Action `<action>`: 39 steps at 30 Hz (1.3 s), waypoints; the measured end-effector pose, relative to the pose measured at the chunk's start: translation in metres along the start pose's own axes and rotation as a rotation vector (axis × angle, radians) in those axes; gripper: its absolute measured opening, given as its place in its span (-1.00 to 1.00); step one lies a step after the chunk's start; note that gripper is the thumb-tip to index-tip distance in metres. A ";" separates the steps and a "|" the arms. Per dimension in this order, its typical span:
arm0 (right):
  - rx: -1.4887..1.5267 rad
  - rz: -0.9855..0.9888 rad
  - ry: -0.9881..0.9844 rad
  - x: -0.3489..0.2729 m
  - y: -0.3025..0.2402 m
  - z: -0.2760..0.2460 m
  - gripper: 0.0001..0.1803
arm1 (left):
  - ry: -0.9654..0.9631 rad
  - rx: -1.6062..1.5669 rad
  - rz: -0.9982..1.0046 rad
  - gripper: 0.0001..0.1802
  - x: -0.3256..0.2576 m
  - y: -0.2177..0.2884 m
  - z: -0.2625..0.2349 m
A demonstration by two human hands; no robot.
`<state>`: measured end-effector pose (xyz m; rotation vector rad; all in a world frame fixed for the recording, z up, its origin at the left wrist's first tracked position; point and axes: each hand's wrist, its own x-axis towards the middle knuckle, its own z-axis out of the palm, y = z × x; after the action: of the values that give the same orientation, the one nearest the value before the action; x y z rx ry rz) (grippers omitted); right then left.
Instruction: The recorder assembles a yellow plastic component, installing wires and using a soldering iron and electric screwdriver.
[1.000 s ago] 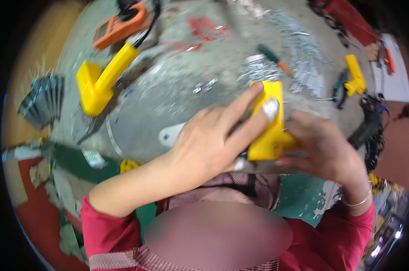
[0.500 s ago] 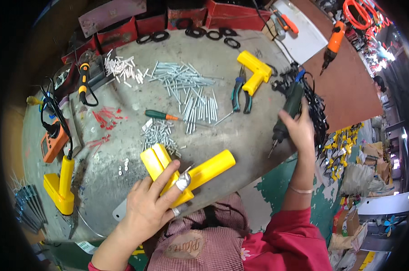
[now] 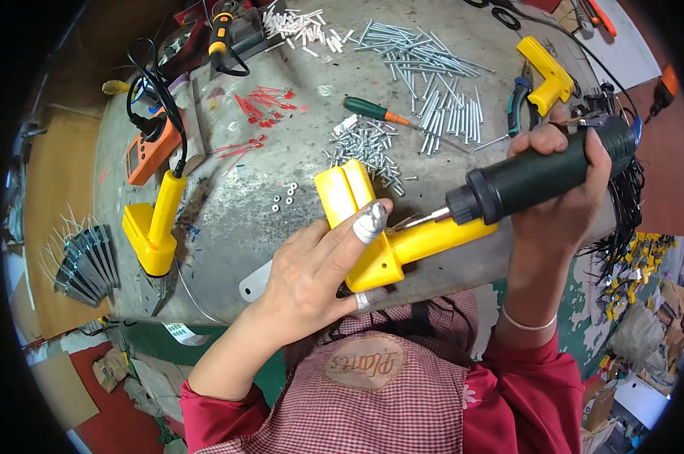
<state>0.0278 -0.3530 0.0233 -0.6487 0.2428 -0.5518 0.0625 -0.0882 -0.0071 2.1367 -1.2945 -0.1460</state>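
My left hand, with silvery tape on two fingers, grips a yellow plastic T-shaped housing near the bench's front edge. In my right hand is a dark green electric screwdriver, fingers wrapped round its body. Its bit points left and slightly down at the housing, close to my taped left fingertip. Whether the bit sits on a screw there is too small to make out. Just beyond the housing lies a pile of short screws. A green and orange hand screwdriver rests behind them.
Long screws and white sleeves lie toward the back. At right are pliers, another yellow housing and black cables. To the left stand a corded yellow housing, an orange meter and red leads.
My right hand has brought the electric screwdriver from the bench's right side to the housing, its bit now pointing left. My left hand still holds the housing. The view has shifted leftward.
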 end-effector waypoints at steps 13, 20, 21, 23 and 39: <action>0.083 -0.006 -0.016 -0.011 0.011 0.001 -0.57 | -0.038 0.018 -0.034 0.15 0.003 0.001 -0.005; -0.077 -0.065 0.011 -0.012 0.024 -0.003 -0.52 | 0.135 -0.079 -0.080 -0.02 0.003 0.006 -0.019; -0.055 -0.061 0.062 -0.015 0.027 -0.003 -0.50 | 0.210 -0.021 -0.129 -0.08 -0.002 0.000 -0.028; -0.020 -0.075 0.014 -0.016 0.026 -0.010 -0.52 | 0.317 0.175 -0.284 -0.36 -0.015 -0.016 -0.048; 0.181 0.043 -0.093 -0.011 0.028 -0.027 -0.57 | 0.364 -0.098 -0.314 -0.81 -0.043 -0.005 -0.029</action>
<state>0.0200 -0.3426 -0.0145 -0.4913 0.1179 -0.4951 0.0559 -0.0374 0.0040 2.1452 -0.7289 0.0492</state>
